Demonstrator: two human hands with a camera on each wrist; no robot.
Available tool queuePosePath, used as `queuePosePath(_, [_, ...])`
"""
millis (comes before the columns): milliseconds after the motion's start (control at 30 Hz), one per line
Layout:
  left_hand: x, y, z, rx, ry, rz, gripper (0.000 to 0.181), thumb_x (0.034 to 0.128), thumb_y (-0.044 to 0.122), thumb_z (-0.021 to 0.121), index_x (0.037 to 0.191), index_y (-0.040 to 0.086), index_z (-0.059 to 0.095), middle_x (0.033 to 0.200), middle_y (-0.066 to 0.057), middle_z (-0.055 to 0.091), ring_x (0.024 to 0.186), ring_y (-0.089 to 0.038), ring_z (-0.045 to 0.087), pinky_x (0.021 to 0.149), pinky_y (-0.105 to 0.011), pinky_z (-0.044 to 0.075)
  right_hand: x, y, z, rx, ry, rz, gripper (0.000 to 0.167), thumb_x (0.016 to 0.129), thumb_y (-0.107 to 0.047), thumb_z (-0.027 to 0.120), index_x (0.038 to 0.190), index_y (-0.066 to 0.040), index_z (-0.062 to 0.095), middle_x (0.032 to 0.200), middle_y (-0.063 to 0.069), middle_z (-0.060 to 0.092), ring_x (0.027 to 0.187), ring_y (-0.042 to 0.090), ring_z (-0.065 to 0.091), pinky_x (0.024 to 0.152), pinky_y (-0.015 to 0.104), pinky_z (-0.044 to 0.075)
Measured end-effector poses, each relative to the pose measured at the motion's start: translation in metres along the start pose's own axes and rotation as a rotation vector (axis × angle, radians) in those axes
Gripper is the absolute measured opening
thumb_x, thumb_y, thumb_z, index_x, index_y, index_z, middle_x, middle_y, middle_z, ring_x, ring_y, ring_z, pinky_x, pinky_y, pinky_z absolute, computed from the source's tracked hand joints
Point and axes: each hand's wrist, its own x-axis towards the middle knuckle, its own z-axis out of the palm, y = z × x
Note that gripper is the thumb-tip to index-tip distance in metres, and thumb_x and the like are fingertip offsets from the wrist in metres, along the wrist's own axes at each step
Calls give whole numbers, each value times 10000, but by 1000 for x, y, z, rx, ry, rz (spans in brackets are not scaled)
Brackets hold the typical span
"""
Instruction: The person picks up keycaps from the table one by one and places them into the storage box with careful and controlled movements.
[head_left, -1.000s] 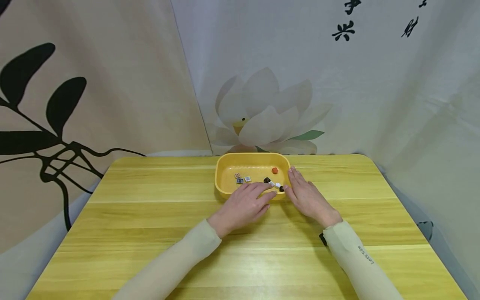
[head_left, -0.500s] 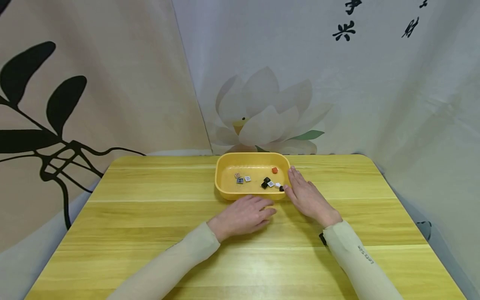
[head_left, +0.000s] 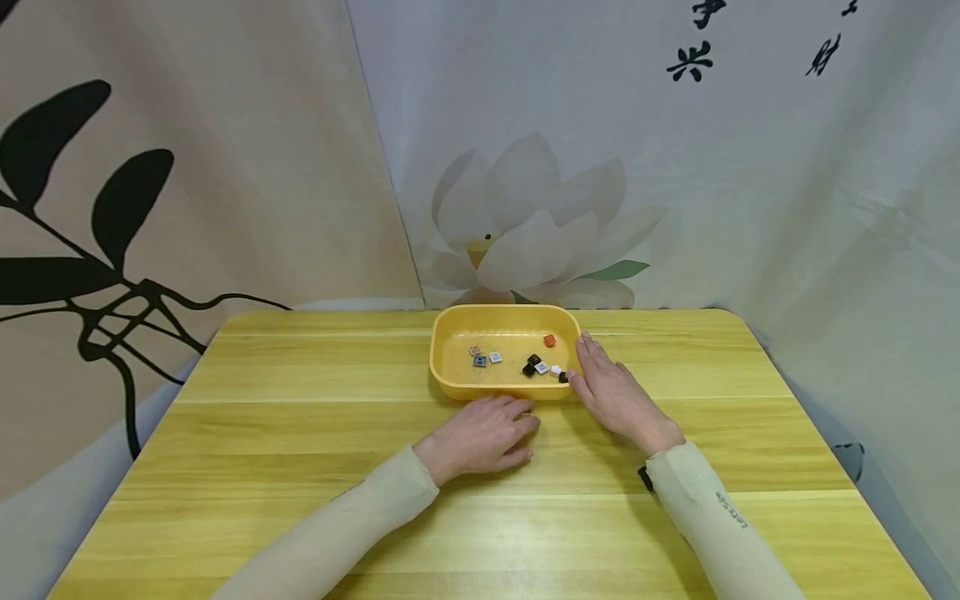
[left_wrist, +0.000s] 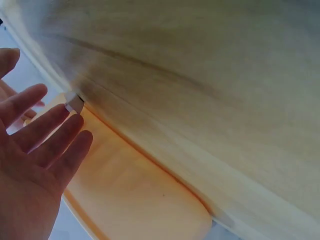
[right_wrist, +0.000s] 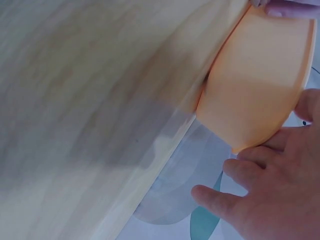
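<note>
A yellow tray (head_left: 465,387) holds several small blocks, among them an orange block (head_left: 550,341), a black block (head_left: 528,370), a white block (head_left: 496,357) and a grey-blue block (head_left: 480,362). Just in front of its near wall is my left hand (head_left: 480,437), palm down, fingers extended and thumb apart. A small whitish block (left_wrist: 75,102) shows at those fingertips in the left wrist view, low beside the tray; the hand hides it in the head view. Against the tray's right side rests my right hand (head_left: 618,396), its fingers straight and its thumb near the front right corner.
The wooden table (head_left: 360,517) reaches back to a hanging cloth (head_left: 300,167) printed with a flower and leaves. The tray stands at the table's far edge. A dark band (head_left: 646,478) shows at the right wrist.
My left hand has drawn back from over the tray to in front of its near wall, uncovering a black block inside. The right hand and the tray stay where they were.
</note>
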Motion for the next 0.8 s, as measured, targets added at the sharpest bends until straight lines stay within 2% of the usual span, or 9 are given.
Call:
queuePosePath(133, [-2,0,0,-7,8,11,442,1029,470,606,1324,150,682,1340,-76,654,1191,-226,642,1038,-367,506,0,0,1,1,-6,6,676,1138,-406,307,1629,35,159,1717,186,87,1565,385,159,1184,657,236])
queuePosePath(267, [-3,1,0,14,29,36,381,1027,455,617,1274,177,703,1180,-12,685,1062,-188,664,952,-351,540,1,1,2,3,-13,13,672,1138,-396,317,1632,27,149,1721,168,66,1568,379,150,1188,653,230])
queuePosePath(367, [-4,1,-3,30,41,50,332,1023,438,633,1248,204,707,1127,19,684,1020,-176,667,904,-346,550,1,1,2,3,-14,12,675,1138,-400,313,1632,29,148,1721,169,65,1568,382,149,1187,655,230])
queuePosePath(433, [-5,2,-4,31,44,53,332,1019,432,645,1264,216,703,1170,20,684,1052,-179,667,916,-352,549,1,0,2,3,-16,13,678,1138,-405,308,1633,28,146,1721,167,64,1568,380,148,1187,654,231])
queuePosePath(567, [-5,2,-5,19,39,55,421,1013,442,657,1370,220,670,1377,-15,643,1216,-206,635,1008,-386,527,0,0,1,2,-19,11,682,1138,-416,294,1633,28,145,1721,178,78,1570,375,144,1187,653,235])
queuePosePath(667, [-5,2,-4,1,5,47,482,1020,468,634,1434,222,630,1483,-45,579,1312,-232,584,1053,-412,503,0,0,1,2,-21,12,679,1138,-414,295,1633,27,146,1721,178,82,1575,359,132,1189,650,234])
queuePosePath(800, [-6,2,-4,-20,-54,21,519,1034,504,587,1473,226,594,1523,-71,540,1346,-252,556,1064,-419,494,0,0,2,3,-21,15,674,1139,-405,301,1633,26,145,1721,178,83,1578,349,121,1190,650,230])
